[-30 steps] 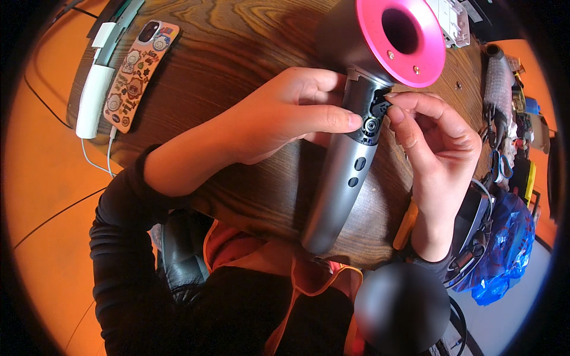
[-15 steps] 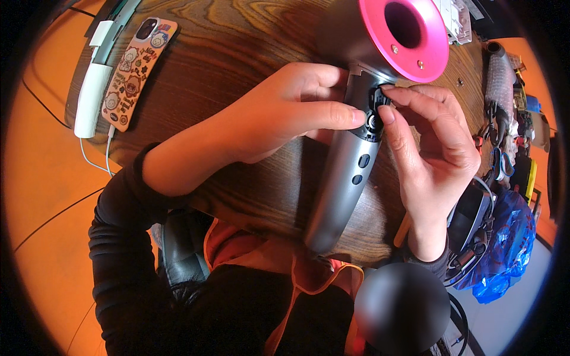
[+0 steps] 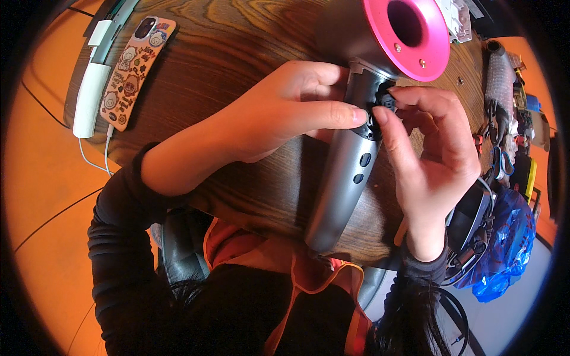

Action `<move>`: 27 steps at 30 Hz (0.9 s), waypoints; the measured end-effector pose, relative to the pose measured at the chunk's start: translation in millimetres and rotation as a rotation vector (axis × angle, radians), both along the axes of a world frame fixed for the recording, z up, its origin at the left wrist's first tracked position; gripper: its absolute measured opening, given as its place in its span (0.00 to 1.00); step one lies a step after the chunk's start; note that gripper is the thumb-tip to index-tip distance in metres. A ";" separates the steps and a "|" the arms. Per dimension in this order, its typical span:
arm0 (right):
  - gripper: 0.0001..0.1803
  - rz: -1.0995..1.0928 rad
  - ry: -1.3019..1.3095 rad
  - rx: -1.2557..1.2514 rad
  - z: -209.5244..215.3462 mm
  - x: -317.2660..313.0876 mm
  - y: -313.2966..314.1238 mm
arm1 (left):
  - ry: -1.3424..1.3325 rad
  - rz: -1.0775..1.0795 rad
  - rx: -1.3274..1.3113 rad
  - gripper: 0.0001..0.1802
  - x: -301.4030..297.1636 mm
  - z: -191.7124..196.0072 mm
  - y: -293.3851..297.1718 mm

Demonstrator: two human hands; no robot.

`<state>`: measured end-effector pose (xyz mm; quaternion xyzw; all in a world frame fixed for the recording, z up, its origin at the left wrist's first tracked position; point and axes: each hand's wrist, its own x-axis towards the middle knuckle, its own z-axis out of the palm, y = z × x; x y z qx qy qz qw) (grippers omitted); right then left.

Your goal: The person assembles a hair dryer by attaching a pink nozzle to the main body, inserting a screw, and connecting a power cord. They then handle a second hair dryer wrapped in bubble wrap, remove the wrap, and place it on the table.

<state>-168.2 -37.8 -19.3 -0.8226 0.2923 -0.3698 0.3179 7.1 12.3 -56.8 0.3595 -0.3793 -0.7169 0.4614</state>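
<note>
A grey hair dryer point(image 3: 338, 196) with a pink ring-shaped head point(image 3: 438, 53) lies at a slant over the wooden table, its handle toward me. My left hand point(image 3: 279, 115) is closed around the upper handle, thumb pressed beside an opening with dark inner parts. At that opening, the thumb and forefinger of my right hand point(image 3: 433, 139) pinch a small black part point(image 3: 388, 100). The part stands partly out of the handle; whether it is still attached there I cannot tell. Two dark oval buttons point(image 3: 365, 159) show lower on the handle.
A phone in a cartoon-patterned case point(image 3: 133, 77) lies at the left beside a white bar-shaped device point(image 3: 92, 101) and a cable. Along the right edge sit a bubble-wrapped tool point(image 3: 500, 77), several cables and a blue plastic bag point(image 3: 502, 249). A white plastic piece point(image 3: 457, 21) stands at the far right.
My right fingers have drawn a little up and away from the opening, and the black part now sticks out between them. My left hand and the hair dryer have barely moved.
</note>
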 end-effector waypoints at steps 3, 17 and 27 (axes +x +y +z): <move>0.08 -0.043 -0.161 0.391 2.5 -2.3 -1.1 | -0.008 -0.010 -0.006 0.22 0.5 0.7 -0.1; 0.04 0.046 -0.390 1.044 2.8 -3.2 -5.5 | -0.030 0.048 -0.015 0.16 -3.0 3.8 0.5; 0.04 -0.029 -0.429 0.751 -10.3 9.8 7.3 | -0.053 0.076 -0.023 0.16 -5.1 4.2 2.3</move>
